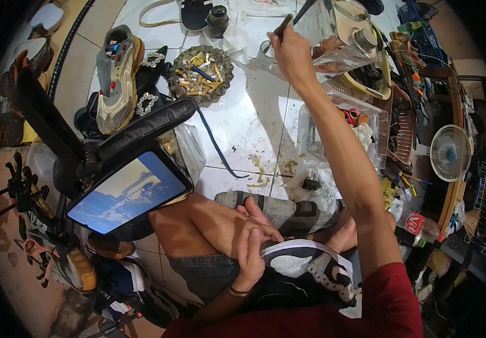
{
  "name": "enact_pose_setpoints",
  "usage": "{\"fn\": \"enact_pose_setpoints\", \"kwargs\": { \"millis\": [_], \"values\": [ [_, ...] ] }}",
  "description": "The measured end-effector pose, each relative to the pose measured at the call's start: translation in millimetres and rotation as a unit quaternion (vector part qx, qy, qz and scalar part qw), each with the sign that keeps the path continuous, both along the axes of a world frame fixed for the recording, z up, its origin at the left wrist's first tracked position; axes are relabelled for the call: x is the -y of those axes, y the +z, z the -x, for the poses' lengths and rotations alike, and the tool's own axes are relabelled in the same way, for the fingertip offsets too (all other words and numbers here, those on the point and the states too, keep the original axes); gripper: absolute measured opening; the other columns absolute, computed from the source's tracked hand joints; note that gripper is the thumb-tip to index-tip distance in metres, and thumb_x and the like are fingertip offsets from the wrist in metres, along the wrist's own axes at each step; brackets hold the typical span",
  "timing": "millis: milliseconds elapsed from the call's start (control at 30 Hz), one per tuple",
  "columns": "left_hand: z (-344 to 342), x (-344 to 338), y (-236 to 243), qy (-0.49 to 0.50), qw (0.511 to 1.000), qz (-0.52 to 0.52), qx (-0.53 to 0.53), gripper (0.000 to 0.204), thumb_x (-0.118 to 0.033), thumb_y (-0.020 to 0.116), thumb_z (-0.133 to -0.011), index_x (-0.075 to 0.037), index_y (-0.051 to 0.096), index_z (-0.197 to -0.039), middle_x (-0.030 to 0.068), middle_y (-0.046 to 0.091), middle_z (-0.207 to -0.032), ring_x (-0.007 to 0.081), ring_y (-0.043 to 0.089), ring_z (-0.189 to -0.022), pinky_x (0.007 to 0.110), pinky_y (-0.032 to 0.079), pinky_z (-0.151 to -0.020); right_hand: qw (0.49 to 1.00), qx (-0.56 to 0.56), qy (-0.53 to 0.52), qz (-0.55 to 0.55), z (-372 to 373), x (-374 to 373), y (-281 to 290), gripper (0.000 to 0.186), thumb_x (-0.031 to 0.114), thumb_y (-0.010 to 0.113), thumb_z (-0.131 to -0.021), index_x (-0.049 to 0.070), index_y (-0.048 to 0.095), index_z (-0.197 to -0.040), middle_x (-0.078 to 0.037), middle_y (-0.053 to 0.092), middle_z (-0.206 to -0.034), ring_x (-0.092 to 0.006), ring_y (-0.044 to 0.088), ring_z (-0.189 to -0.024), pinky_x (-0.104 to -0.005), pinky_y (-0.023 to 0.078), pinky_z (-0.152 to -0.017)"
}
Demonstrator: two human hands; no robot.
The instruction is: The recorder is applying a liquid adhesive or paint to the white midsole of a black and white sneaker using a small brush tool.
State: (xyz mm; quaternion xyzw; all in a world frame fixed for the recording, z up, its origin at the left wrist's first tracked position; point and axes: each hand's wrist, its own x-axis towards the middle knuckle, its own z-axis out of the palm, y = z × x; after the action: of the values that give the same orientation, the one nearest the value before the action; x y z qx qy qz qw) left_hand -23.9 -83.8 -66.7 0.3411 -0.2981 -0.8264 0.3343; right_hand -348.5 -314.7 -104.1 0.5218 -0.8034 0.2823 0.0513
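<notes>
Sneaker (305, 265), black and white, on the lap: left hand (251, 248) fingers curled over its near edge, thumb pressed on top. Brush (281, 27), thin, dark-handled: pinched between right hand (291, 53) fingertips, arm outstretched, just beside a clear container (333, 34). Beyond the left fingers: grey sandal (279, 211); farther off, ashtray (201, 73), tan sneaker (116, 79).

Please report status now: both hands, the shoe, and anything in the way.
Left hand grips the black-and-white sneaker on the lap. Right hand reaches out, brush pinched at a clear container. Ashtray and beige sneaker lie off to the left.
</notes>
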Motion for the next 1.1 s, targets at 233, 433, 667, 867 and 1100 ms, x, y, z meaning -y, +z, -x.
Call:
{"fn": "enact_pose_setpoints", "kwargs": {
  "millis": [233, 433, 667, 867, 1100],
  "values": [
    [-0.2, 0.6, 4.1, 0.01, 1.0, -0.004, -0.003, 0.025, -0.018, 0.029, -0.105, 0.002, 0.045, -0.101, 0.0194, 0.06, -0.09, 0.0214, 0.059, -0.083, 0.033, 0.053, -0.079, 0.989, -0.009, -0.009, 0.149, -14.5, -10.6, 64.5, 0.026, 0.024, 0.061, -0.096, -0.001, 0.06, -0.095, -0.017, 0.066, -0.071, -0.0332, 0.066, -0.064, -0.0414, 0.049, -0.058],
    [5.3, 2.4, 7.6, 0.006, 1.0, 0.01, -0.002, 0.023, -0.017, 0.028, -0.106, 0.0, 0.043, -0.098, 0.0177, 0.058, -0.087, 0.0214, 0.06, -0.081, 0.032, 0.055, -0.078, 0.991, -0.043, 0.023, 0.126, 6.9, -5.0, 14.6, 0.028, 0.025, 0.062, -0.094, -0.002, 0.056, -0.091, -0.023, 0.065, -0.076, -0.0443, 0.063, -0.072, -0.047, 0.049, -0.062],
    [-0.6, -0.1, 4.6, 0.012, 1.0, -0.018, 0.012, 0.02, -0.014, 0.03, -0.105, 0.0, 0.044, -0.101, 0.0158, 0.059, -0.086, 0.0204, 0.061, -0.078, 0.03, 0.053, -0.075, 0.995, 0.008, -0.015, 0.095, -17.6, -22.1, 12.8, 0.026, 0.023, 0.065, -0.092, -0.002, 0.058, -0.091, -0.021, 0.062, -0.067, -0.0405, 0.063, -0.065, -0.0444, 0.048, -0.058],
    [-3.0, -0.4, 4.3, 0.003, 1.0, -0.022, 0.009, 0.019, -0.012, 0.03, -0.105, 0.0, 0.044, -0.102, 0.0151, 0.057, -0.088, 0.022, 0.061, -0.079, 0.032, 0.054, -0.078, 0.998, -0.041, 0.003, 0.057, -3.5, -14.0, 29.3, 0.024, 0.022, 0.065, -0.092, -0.001, 0.06, -0.093, -0.018, 0.065, -0.066, -0.0298, 0.064, -0.056, -0.0383, 0.048, -0.052],
    [-0.6, -0.2, 3.5, 0.007, 1.0, 0.016, 0.002, 0.019, -0.012, 0.033, -0.104, 0.001, 0.046, -0.1, 0.0142, 0.058, -0.088, 0.0191, 0.059, -0.084, 0.031, 0.049, -0.081, 0.877, 0.404, 0.061, 0.253, -62.8, -91.9, 166.7, 0.026, 0.023, 0.059, -0.098, -0.004, 0.057, -0.098, -0.011, 0.065, -0.072, -0.0108, 0.056, -0.051, -0.0255, 0.043, -0.042]
  ]
}}
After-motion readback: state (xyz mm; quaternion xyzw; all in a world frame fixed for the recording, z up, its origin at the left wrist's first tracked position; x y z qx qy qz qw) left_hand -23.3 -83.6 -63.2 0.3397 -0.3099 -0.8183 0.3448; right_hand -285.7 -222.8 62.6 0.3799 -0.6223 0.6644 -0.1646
